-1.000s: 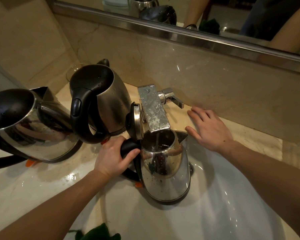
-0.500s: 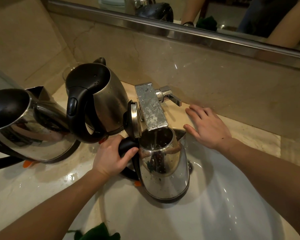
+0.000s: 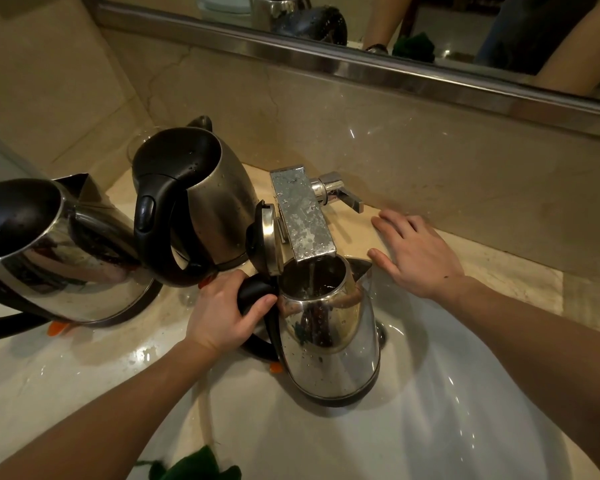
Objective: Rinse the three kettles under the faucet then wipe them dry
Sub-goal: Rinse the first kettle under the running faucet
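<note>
At the back-left rim of the sink (image 3: 447,410), the fingers and thumb of the left hand (image 3: 222,313) are wrapped tight round the black handle (image 3: 255,293) of a steel kettle (image 3: 329,341) — thumb on top, the other fingers curled underneath. That kettle is upright inside the basin, just beside the drain (image 3: 381,336). Whether its base rests on the white slope or hangs just above it I cannot tell. Its lid (image 3: 269,237) is flipped up and back to the left. Its open mouth sits directly under the end of the faucet (image 3: 303,216), and a thin stream of water falls into it. Droplets bead the steel wall.

The right hand (image 3: 419,252) lies palm down on the sink's back rim, fingers straight and slightly spread, holding nothing. It is right of the faucet, near the lever (image 3: 341,194) but apart from it.

On the countertop (image 3: 32,393) left of the sink stand two more. The second kettle (image 3: 215,202) is just behind the left hand, its lid closed and speckled with drops. The third kettle (image 3: 49,254) stands farther left — lid down, spout toward the wall. Whether these two touch I cannot tell.

A green cloth (image 3: 194,467) pokes in at the front edge.
</note>
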The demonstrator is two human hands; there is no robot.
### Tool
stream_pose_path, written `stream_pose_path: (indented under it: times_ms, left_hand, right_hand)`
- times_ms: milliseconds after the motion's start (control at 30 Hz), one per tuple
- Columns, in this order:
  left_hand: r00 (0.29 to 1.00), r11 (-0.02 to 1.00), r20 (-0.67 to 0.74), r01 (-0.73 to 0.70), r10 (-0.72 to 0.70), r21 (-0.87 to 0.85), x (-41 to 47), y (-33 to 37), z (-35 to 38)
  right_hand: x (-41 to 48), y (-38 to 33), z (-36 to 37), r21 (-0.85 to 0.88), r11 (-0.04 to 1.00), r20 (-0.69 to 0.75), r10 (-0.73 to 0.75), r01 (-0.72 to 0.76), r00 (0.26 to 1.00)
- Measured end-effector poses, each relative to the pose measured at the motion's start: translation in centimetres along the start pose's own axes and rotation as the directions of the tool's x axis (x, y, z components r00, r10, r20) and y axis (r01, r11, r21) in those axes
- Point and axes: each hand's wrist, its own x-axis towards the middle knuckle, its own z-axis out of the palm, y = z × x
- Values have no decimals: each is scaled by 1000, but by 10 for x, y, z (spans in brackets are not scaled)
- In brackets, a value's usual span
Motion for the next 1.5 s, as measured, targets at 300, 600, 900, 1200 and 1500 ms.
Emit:
stream_pose_path:
  times_ms: [300,600,900,1200,1500]
  left_hand:
    - [1000,1000,5,6,-6,-5,0,-1,1]
    - [1000,1000,-9,-4,4,-4,1,-2,2]
    - [1000,1000,-7,-5,5,-9,1,-3,2]
    - [1000,1000,-1,3,-3,-8,0,-2,2]
    - [1000,1000,-3,10,-10,-16,0,-1,1]
  right_hand:
    - [0,0,0,-3,1000,-5,-4,4,1000]
    - [-1,0,0,-7,1000,-15,-9,9,1000]
    - [-1,0,-1,-6,1000,-13,-6,6,1000]
    - [-1,0,0,-11,1000,-10,-4,4,1000]
    - [-2,0,0,-9,1000,-9,-2,2,1000]
